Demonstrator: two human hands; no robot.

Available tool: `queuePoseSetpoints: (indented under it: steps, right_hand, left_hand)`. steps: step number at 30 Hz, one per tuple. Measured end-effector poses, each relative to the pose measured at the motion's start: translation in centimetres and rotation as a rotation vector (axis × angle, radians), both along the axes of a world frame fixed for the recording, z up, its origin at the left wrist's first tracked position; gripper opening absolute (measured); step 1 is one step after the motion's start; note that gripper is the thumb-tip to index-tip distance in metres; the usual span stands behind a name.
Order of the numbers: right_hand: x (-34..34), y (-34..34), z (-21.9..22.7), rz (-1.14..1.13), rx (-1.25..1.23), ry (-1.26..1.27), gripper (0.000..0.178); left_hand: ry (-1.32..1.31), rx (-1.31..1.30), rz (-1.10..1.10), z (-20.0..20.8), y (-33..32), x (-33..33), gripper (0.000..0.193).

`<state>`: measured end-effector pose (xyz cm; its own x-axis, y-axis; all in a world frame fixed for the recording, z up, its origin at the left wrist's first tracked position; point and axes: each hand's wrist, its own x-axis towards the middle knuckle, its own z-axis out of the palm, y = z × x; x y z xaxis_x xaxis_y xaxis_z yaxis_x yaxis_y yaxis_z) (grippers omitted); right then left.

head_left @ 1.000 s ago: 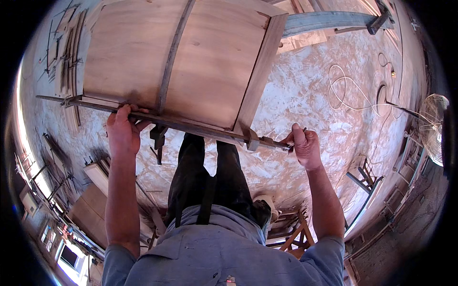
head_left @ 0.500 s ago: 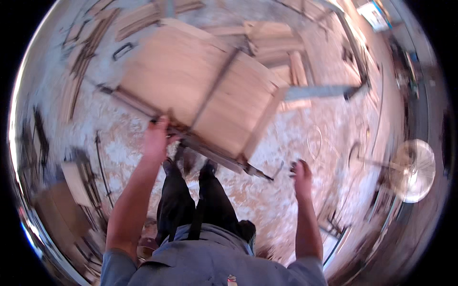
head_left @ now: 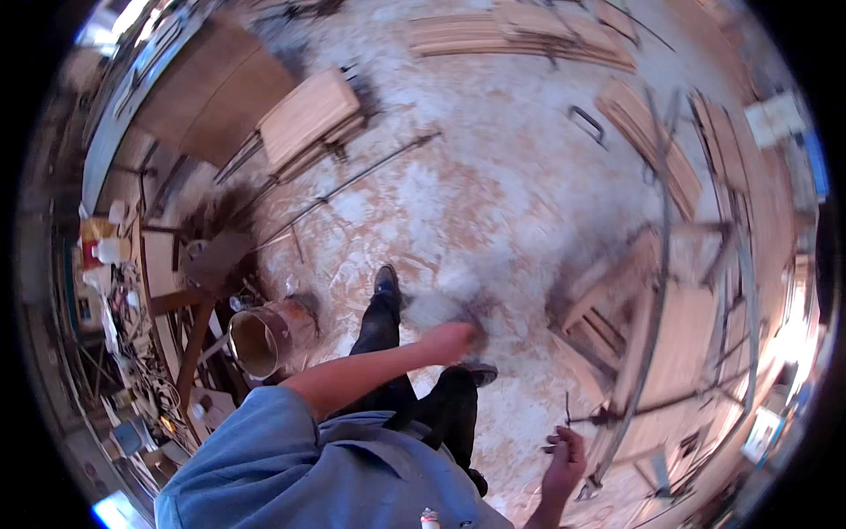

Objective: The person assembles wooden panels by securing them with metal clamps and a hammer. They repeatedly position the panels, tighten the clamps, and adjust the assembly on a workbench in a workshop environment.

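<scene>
My left hand (head_left: pixel 453 342) swings across in front of my legs, apart from any panel or clamp I can see; its fingers are smeared by motion. My right hand (head_left: pixel 565 460) hangs low at the right with loosely bent fingers, and I see nothing held in it. Closest to it is the end of a metal bar clamp (head_left: pixel 654 406) that lies across a pale wooden panel (head_left: pixel 674 348). Hand and clamp look apart.
A bucket (head_left: pixel 275 337) stands left of my feet, beside a cluttered workbench (head_left: pixel 141 353). Stacked boards (head_left: pixel 313 119) and a long clamp bar (head_left: pixel 352 179) lie ahead to the left. More boards (head_left: pixel 493 35) are on the floor further off, near a dark C-shaped clamp (head_left: pixel 588 125).
My view has turned left, so the clamped panel now sits at the right. My left hand has come away from the panel's edge. My feet have moved apart, in a stride.
</scene>
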<state>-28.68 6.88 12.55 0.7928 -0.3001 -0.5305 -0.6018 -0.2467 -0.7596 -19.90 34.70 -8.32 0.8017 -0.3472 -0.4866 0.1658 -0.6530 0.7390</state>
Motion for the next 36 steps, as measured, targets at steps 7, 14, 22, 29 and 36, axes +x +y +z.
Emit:
queuePoseSetpoints:
  steps: [7,14,22,29,36]
  right_hand:
    - [6.7,16.2,-11.3,0.234,0.005,0.383,0.025]
    - [17.1,20.3,-15.1,0.368,-0.074,0.513,0.031]
    - [25.3,20.8,-23.7,0.251,-0.158,0.67,0.031]
    - [22.1,20.1,-30.2,-0.003,-0.255,0.917,0.029]
    - [22.8,20.0,-35.4,0.141,-0.342,0.947,0.032]
  left_hand:
    - [0.464,0.727,0.282,-10.0,36.1,-3.6,0.023]
    - [0.387,0.596,0.729,-12.3,47.4,1.9,0.031]
    - [0.538,-0.505,1.796,-28.7,47.4,15.3,0.043]
    - [0.611,-0.88,2.304,-53.8,52.0,21.7,0.06]
    - [0.41,-1.193,2.28,-66.4,56.4,24.2,0.029]
